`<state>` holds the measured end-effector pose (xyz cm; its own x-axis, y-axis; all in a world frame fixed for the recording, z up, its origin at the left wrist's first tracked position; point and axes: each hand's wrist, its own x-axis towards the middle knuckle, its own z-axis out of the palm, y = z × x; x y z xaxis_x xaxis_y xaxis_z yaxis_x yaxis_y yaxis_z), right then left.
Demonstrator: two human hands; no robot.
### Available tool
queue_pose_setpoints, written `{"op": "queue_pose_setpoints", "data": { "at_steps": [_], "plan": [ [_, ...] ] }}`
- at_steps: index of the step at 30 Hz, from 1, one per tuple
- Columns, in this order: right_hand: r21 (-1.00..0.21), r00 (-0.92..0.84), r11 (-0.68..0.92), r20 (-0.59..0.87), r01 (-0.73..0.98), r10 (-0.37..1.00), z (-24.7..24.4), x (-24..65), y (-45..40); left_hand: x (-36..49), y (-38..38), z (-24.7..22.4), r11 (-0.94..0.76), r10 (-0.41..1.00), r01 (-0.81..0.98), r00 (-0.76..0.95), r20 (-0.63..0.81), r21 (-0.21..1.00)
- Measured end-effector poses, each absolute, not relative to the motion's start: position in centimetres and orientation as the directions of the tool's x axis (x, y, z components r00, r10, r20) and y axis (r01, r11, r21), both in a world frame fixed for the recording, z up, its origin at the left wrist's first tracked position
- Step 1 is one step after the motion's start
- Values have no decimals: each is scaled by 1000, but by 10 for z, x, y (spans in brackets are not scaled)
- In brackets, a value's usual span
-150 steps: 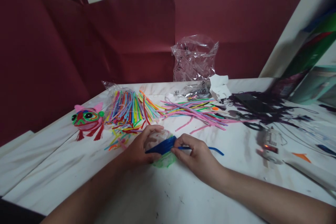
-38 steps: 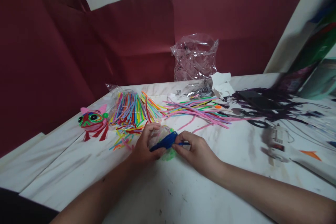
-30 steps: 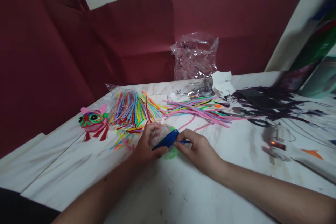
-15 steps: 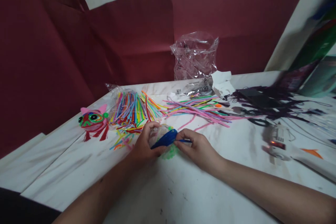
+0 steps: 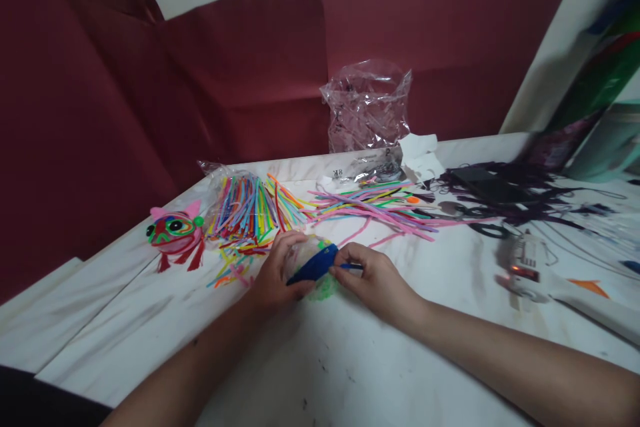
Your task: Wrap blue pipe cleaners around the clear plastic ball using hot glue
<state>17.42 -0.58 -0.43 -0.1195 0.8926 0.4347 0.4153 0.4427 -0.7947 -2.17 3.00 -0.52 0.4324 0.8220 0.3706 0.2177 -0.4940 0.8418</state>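
Observation:
A rounded, see-through craft piece (image 5: 294, 263) with a band of blue pipe cleaner (image 5: 315, 265) across it sits between my hands, above the table. Green and yellow fuzzy trim shows at its edges. My left hand (image 5: 280, 273) is closed around its left side, thumb along the lower rim. At the band's right end, my right hand (image 5: 367, 273) pinches the blue pipe cleaner, whose short tail sticks out past the fingers. Palm and fingers hide part of the piece.
Left stands a pink-eared animal figure (image 5: 175, 233) with red tassels. Behind my hands lie a bag of colourful pipe cleaners (image 5: 240, 207) and loose pink ones (image 5: 380, 213). At right are a glue gun (image 5: 530, 273) with a lit spot, scissors (image 5: 487, 230) and dark purple threads (image 5: 540, 197).
The view has shifted slightly, moving the surroundings a little to the left. Both hands keep their hold, and the blue band looks flatter against the piece.

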Motion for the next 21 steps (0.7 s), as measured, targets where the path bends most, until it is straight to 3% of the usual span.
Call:
{"op": "queue_pose_setpoints", "data": {
  "at_steps": [6, 13, 21],
  "plan": [
    [-732, -134, 487, 487, 476, 863, -5, 171, -10, -14, 24, 2, -409, 891, 273, 326, 316, 871],
    [-776, -143, 465, 450, 426, 882, -6, 172, -9, -19, 25, 6, -339, 900, 250, 366, 236, 907],
    [-781, -134, 455, 443, 429, 886, -7, 171, -8, -21, 24, 4, -366, 893, 262, 370, 257, 893]
  ]
}}
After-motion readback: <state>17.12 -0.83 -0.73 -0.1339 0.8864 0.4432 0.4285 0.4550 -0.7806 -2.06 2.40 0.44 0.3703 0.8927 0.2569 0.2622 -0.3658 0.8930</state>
